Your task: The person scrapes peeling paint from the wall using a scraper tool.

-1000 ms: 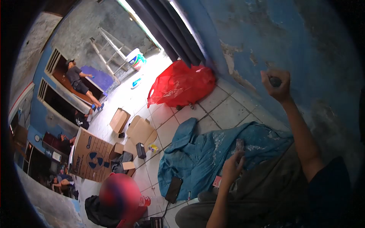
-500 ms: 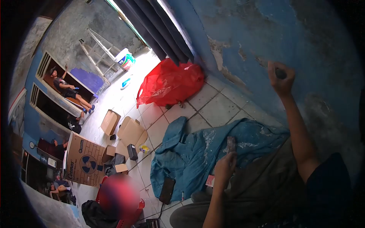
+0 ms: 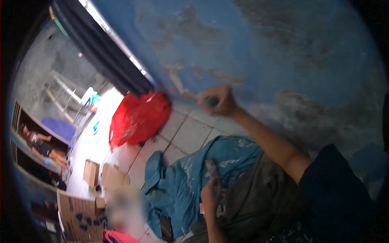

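Observation:
My right hand (image 3: 221,103) is raised close to the peeling blue wall (image 3: 190,48), its fingers closed around a tool whose dark, rounded handle end (image 3: 212,101) shows in the fist. The working end of that tool is hidden. Lower down, my left hand (image 3: 210,196) grips a dusty, greyish elongated piece (image 3: 211,168) that sticks up from the fingers; I cannot make out its kind. Beneath it a teal cloth (image 3: 174,194) with whitish smears lies on the tiles, beside my dark trousers. A black phone (image 3: 166,229) rests at the cloth's lower edge.
A red plastic bag (image 3: 139,119) lies by the wall and dark curtain (image 3: 101,48). Open cardboard boxes (image 3: 91,172) and a large carton (image 3: 79,218) stand on the left. Farther back are a stepladder (image 3: 65,91), a paint bucket (image 3: 90,98) and a person (image 3: 38,141) in a doorway.
My view has swung right, so the room shifts left in it. My right hand appears lower along the wall, still closed on the tool. The left hand keeps its grip on the dusty piece.

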Motion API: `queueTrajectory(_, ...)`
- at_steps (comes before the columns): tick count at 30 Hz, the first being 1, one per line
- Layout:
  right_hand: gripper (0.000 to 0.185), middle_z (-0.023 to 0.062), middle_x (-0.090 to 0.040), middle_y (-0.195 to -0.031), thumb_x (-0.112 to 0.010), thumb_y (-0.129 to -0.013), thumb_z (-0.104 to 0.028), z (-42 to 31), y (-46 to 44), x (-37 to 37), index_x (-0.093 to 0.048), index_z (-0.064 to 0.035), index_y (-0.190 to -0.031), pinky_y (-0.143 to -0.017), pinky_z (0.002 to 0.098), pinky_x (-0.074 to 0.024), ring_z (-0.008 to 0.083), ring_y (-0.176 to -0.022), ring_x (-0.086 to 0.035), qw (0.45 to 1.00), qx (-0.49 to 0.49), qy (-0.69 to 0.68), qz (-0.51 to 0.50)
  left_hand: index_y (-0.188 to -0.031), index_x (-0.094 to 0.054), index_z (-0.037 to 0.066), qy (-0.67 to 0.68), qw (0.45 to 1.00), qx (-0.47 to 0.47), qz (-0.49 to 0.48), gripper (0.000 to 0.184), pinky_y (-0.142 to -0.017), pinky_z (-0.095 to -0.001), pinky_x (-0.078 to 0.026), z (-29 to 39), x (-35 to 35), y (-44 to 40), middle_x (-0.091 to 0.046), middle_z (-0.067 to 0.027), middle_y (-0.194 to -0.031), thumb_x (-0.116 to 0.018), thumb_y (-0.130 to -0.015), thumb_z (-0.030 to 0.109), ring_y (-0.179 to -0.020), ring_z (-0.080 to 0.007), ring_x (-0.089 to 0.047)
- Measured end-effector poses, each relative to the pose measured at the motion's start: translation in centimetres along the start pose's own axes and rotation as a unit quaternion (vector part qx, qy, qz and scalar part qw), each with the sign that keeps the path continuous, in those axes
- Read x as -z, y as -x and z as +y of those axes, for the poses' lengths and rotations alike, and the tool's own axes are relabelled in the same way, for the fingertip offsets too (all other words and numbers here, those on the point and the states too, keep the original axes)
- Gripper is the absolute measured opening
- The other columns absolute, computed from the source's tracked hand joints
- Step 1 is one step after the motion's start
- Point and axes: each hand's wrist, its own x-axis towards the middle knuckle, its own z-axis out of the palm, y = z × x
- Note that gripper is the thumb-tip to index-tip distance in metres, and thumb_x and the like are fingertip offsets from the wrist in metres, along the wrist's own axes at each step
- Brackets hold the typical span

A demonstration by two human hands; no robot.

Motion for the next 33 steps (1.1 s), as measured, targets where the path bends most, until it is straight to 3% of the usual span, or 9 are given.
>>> queueTrajectory(4,0.013,0.0103,-0.055,-0.054,-0.064,-0.06,-0.01,-2.2,-0.3,0.3,-0.054,-0.0064,-0.053,-0.044,0.0287,-0.0416,0.0217,-0.047,-0.055,0.995,0.013,0.037,-0.094,-0.083,-0.059,0.005,0.043,0.999,-0.011,-0.012,0.012,-0.058,-0.0344,-0.044,0.8,0.0,-0.1,-0.059,-0.0137,-0.076,-0.053,-0.077,0.013,-0.068,-0.0286,-0.058)
queueTrajectory(6,0.012,0.0076,-0.054,-0.054,-0.063,-0.06,-0.009,-0.4,0.2,0.7,-0.053,-0.0073,-0.054,-0.045,0.0272,-0.0413,0.022,-0.048,-0.054,0.989,-0.096,0.081,-0.078,-0.082,-0.06,0.004,0.01,1.0,-0.005,0.004,0.011,-0.057,-0.0334,-0.044,1.3,0.3,0.0,-0.059,-0.0134,-0.074,-0.054,-0.077,0.011,-0.066,-0.0276,-0.059)
queueTrajectory(10,0.009,0.0059,-0.054,-0.054,-0.061,-0.06,-0.009,-3.2,-1.1,0.1,-0.054,-0.0081,-0.055,-0.044,0.026,-0.0404,0.0198,-0.047,-0.054,0.997,0.009,-0.028,-0.077,-0.082,-0.059,0.004,-0.008,0.999,-0.028,0.018,0.01,-0.056,-0.0328,-0.044,0.8,0.2,-0.1,-0.059,-0.0131,-0.074,-0.054,-0.076,0.01,-0.066,-0.0269,-0.059)
queueTrajectory(15,0.011,0.0062,-0.052,-0.051,-0.062,-0.059,-0.01,0.0,-0.4,0.6,-0.053,-0.008,-0.054,-0.042,0.0264,-0.0392,0.0204,-0.044,-0.052,0.998,-0.042,0.036,-0.014,-0.083,-0.059,0.004,0.006,0.999,-0.044,0.0,0.01,-0.056,-0.0323,-0.044,1.3,0.4,0.1,-0.059,-0.0125,-0.074,-0.054,-0.076,0.009,-0.067,-0.0254,-0.059)
queueTrajectory(17,0.013,0.0098,-0.056,-0.056,-0.061,-0.062,-0.02,-1.3,0.0,0.4,-0.056,-0.0087,-0.058,-0.049,0.0317,-0.0443,0.0251,-0.05,-0.056,0.98,-0.106,0.108,-0.131,-0.084,-0.059,0.004,-0.003,0.999,-0.043,-0.002,0.011,-0.056,-0.0322,-0.044,0.9,0.5,0.0,-0.059,-0.0126,-0.074,-0.054,-0.076,0.009,-0.067,-0.0256,-0.059)
queueTrajectory(21,0.006,0.0057,-0.057,-0.055,-0.061,-0.061,-0.009,-0.7,-1.0,1.0,-0.057,-0.0079,-0.056,-0.046,0.0247,-0.0408,0.0179,-0.045,-0.053,1.0,-0.024,-0.004,-0.02,-0.085,-0.059,0.005,0.006,0.999,0.016,-0.034,0.011,-0.057,-0.0329,-0.044,0.8,0.4,0.1,-0.059,-0.0137,-0.075,-0.053,-0.077,0.011,-0.067,-0.0272,-0.059)
queueTrajectory(24,0.014,0.0063,-0.051,-0.049,-0.059,-0.065,-0.007,-0.3,-1.1,1.5,-0.052,-0.0048,-0.053,-0.042,0.0256,-0.0362,0.0155,-0.041,-0.047,0.995,-0.06,0.076,-0.019,-0.085,-0.058,0.006,-0.025,0.999,-0.008,-0.02,0.012,-0.057,-0.0345,-0.044,-0.1,-0.2,0.4,-0.059,-0.0145,-0.076,-0.052,-0.078,0.013,-0.068,-0.0285,-0.058)
queueTrajectory(28,0.015,0.015,-0.048,-0.051,-0.061,-0.065,-0.013,-3.8,-3.2,2.1,-0.053,-0.0042,-0.056,-0.042,0.0301,-0.0375,0.0279,-0.043,-0.049,0.999,-0.034,0.031,0.008,-0.088,-0.057,0.007,0.006,1.0,0.017,-0.008,0.013,-0.057,-0.0353,-0.044,0.6,0.3,0.1,-0.059,-0.0135,-0.077,-0.051,-0.078,0.013,-0.068,-0.028,-0.058)
queueTrajectory(33,0.022,0.0109,-0.043,-0.046,-0.06,-0.068,-0.01,-1.2,-1.4,1.9,-0.047,-0.0035,-0.052,-0.04,0.0296,-0.0341,0.0193,-0.037,-0.041,0.987,-0.057,0.152,-0.004,-0.088,-0.057,0.007,-0.04,0.999,-0.007,-0.013,0.013,-0.056,-0.0339,-0.044,1.4,0.7,0.2,-0.059,-0.0121,-0.076,-0.051,-0.078,0.012,-0.066,-0.0261,-0.058)
